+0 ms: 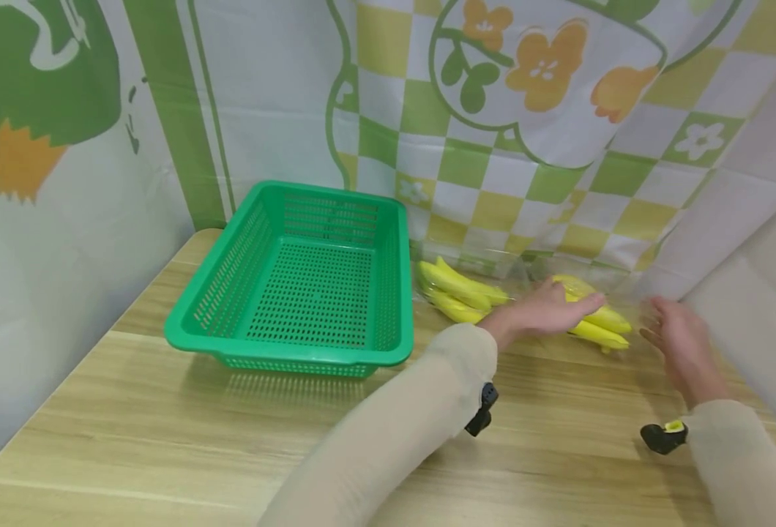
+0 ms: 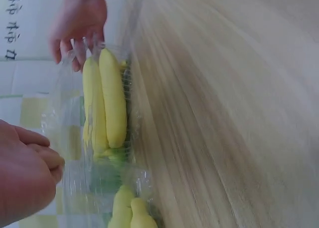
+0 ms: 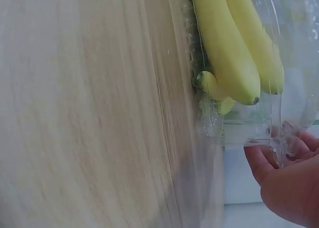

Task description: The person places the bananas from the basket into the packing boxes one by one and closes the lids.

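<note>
Yellow bananas [image 1: 602,316] lie in a clear plastic container [image 3: 192,38] at the right of the table. In the left wrist view they appear as long yellow fruit with green near one end. My left hand [image 1: 556,311] is over the near left side of that container, fingers loosely bent and holding nothing visible. My right hand [image 1: 684,340] is at the container's right end. The right wrist view shows its fingers [image 3: 256,163] curled at the clear plastic edge. More bananas [image 1: 457,289] lie in another clear container to the left.
A green plastic basket [image 1: 289,355] with slotted walls stands on the left of the wooden table [image 1: 164,432]. A patterned green and white cloth [image 1: 421,157] hangs behind the table. White sheeting [image 1: 763,263] borders the right side.
</note>
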{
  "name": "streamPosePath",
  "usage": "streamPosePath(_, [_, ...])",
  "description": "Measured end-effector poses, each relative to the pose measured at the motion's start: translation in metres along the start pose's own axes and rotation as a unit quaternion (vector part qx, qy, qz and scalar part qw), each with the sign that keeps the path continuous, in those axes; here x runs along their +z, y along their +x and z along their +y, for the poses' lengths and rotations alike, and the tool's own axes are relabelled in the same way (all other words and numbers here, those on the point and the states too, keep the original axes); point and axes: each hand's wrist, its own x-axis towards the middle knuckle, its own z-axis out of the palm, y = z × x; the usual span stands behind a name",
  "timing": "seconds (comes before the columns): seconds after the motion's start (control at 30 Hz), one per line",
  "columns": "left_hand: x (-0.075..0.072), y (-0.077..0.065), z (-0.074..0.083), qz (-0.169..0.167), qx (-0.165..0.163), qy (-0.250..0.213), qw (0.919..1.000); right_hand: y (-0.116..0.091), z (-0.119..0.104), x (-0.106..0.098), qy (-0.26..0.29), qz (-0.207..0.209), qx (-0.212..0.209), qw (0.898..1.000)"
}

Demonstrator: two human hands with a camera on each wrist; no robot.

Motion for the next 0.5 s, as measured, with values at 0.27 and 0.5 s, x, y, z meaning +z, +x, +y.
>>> streamPosePath(0.27, [0.011, 0.002, 0.006, -0.015, -0.048, 0.213, 0.9758, -0.002, 0.001, 0.012, -0.031, 0.055, -0.006, 0.998])
streamPosePath(0.5, [0.019, 0.004, 0.007, 0.027, -0.032, 0.242, 0.9694, -0.005, -0.001, 0.012, -0.012, 0.073, -0.003, 0.997])
